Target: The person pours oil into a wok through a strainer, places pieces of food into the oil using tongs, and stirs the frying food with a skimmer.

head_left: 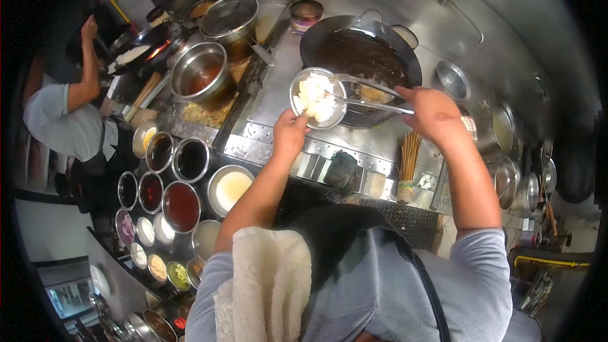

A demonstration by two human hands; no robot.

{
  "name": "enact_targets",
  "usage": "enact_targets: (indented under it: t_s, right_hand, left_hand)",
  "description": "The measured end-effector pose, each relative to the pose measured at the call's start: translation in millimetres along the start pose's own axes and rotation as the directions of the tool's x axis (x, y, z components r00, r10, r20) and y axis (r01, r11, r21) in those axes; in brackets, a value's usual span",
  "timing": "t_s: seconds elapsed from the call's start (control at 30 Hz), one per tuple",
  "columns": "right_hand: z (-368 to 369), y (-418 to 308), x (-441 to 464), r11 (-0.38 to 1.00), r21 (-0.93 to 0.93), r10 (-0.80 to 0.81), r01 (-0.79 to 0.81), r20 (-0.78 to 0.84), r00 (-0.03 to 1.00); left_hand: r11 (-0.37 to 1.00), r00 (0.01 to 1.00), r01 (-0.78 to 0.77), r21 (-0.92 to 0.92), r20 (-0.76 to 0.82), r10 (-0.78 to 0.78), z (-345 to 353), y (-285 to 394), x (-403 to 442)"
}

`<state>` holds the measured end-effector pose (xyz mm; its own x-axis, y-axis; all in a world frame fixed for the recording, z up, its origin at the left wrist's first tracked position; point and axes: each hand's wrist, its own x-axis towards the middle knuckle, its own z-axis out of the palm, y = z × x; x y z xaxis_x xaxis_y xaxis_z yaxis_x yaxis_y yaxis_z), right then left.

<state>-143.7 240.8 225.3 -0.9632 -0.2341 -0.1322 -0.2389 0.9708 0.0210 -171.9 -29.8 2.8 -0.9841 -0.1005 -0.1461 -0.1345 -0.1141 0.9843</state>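
My left hand point(292, 132) grips the near rim of a metal bowl point(342, 116), its thumb over the edge. Pale, coated pieces point(315, 96) fill the bowl. Metal tongs point(373, 104) are in my right hand point(436, 113), their tips reaching over the bowl among the pieces. Just behind and to the right, a large dark wok point(415, 69) holds dark liquid, with a light-coloured piece point(375, 94) near its front side. The bowl overlaps the wok's left edge in view.
Pots point(201, 71) and a strainer point(231, 14) stand left of the wok. Several sauce and ingredient bowls point(182, 207) fill the lower left. A bamboo brush point(408, 164) is at the front. Another person point(69, 114) works at a second wok, far left. Ladles and strainers hang right.
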Motion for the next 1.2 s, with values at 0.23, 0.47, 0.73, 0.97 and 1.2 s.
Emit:
enact_targets:
  t_s: [0.23, 0.47, 0.73, 0.97, 1.2]
  right_hand:
    - [21.9, 5.0, 5.6, 0.999, 0.025, 0.024, -0.024, 0.01, 1.0]
    - [16.4, 66.7, -2.6, 0.909, 0.288, 0.271, -0.301, 0.14, 0.952]
    - [38.0, 75.6, 20.1, 0.94, 0.036, 0.334, -0.339, 0.107, 0.937]
    - [-2.5, -9.5, 14.3, 0.999, 0.015, -0.045, 0.044, 0.063, 0.997]
    - [-4.6, 17.2, 9.8, 0.972, 0.182, 0.14, -0.15, 0.069, 0.988]
  left_hand:
    - [0.99, 0.999, 0.047, -0.132, 0.014, -0.045, -2.7, -4.3, 4.3]
    - [0.966, 0.983, 0.181, -0.187, 0.038, -0.177, -5.5, -3.7, 11.2]
    - [0.972, 0.989, 0.149, -0.179, 0.045, -0.144, -7.2, -5.5, 10.3]
    - [1.0, 0.996, 0.009, 0.017, 0.091, -0.011, 4.5, 5.3, 4.7]
    - [0.985, 0.989, 0.14, -0.1, 0.068, -0.134, 1.8, 0.5, 16.3]
